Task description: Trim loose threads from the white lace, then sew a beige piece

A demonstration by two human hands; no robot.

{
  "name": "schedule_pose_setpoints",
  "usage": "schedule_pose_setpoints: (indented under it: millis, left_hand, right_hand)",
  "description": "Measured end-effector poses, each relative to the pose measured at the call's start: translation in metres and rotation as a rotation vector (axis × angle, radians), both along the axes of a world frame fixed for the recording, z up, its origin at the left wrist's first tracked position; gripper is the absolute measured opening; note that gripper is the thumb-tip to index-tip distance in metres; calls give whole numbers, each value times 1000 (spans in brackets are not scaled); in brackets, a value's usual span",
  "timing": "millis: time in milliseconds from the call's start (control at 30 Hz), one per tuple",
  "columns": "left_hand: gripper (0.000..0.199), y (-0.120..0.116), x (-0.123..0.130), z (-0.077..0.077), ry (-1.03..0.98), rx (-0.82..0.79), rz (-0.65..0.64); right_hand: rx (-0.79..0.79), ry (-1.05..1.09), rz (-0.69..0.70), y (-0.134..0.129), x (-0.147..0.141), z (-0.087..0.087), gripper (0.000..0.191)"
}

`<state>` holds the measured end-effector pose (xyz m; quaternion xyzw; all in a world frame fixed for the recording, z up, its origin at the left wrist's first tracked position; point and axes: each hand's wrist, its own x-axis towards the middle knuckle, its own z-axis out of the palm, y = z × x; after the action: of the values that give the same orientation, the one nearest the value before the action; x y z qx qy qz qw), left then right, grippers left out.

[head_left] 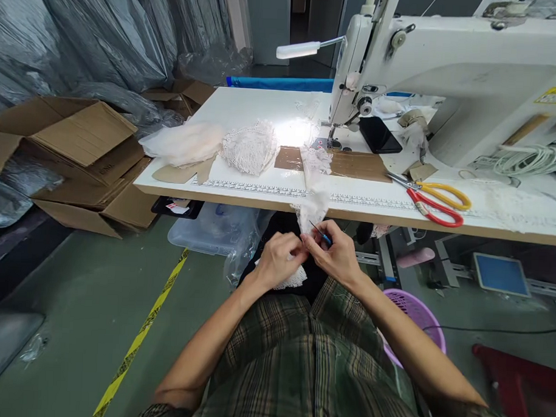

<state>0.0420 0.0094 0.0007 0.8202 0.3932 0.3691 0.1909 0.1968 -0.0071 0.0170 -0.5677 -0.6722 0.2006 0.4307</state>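
Observation:
White lace fabric (313,203) hangs over the front edge of the sewing table, running back toward the machine's needle. My left hand (282,257) is closed on its lower end, in front of my lap; some lace (294,278) shows below the fingers. Close against it, my right hand (333,250) pinches a small pointed tool (325,237) with a blue handle and a thin dark tip, which lies against the lace. Its exact kind is too small to tell. The fingertips of both hands meet at the fabric.
The sewing machine (447,68) stands on the white table (263,104). Red-and-yellow scissors (436,199), a black phone (379,136), a lace cup (250,148) and pale mesh (184,141) lie on top. Cardboard boxes (79,147) are at left, a purple basket (415,317) below right.

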Motion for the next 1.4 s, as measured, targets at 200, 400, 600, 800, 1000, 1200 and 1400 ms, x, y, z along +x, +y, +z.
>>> schedule_pose_setpoints:
  millis: [200, 400, 600, 800, 1000, 1200, 1400]
  left_hand:
    - [17, -19, -13, 5, 3, 33, -156]
    - [55, 10, -31, 4, -472, -495, -179]
    - [35, 0, -24, 0, -685, -1020, -364]
    - [32, -8, -31, 5, -616, -1002, -74]
    - [30, -7, -35, 8, -578, -955, -56]
    - [27, -5, -36, 4, -577, -941, -37]
    - [28, -5, -38, 3, -557, -923, -48]
  right_hand:
    - [-68, -18, -43, -4, -1, -3, 22]
    - [-84, 188, 385, -28, -5, -2, 18]
    - [-200, 175, 480, -35, -2, -5, 20]
    - [-355, 180, 371, -16, 12, -12, 44]
    - [-296, 76, 404, 5, 3, -11, 49]
    - [-262, 38, 322, 9, -3, -14, 48]
    - [-296, 65, 349, -3, -4, -16, 45]
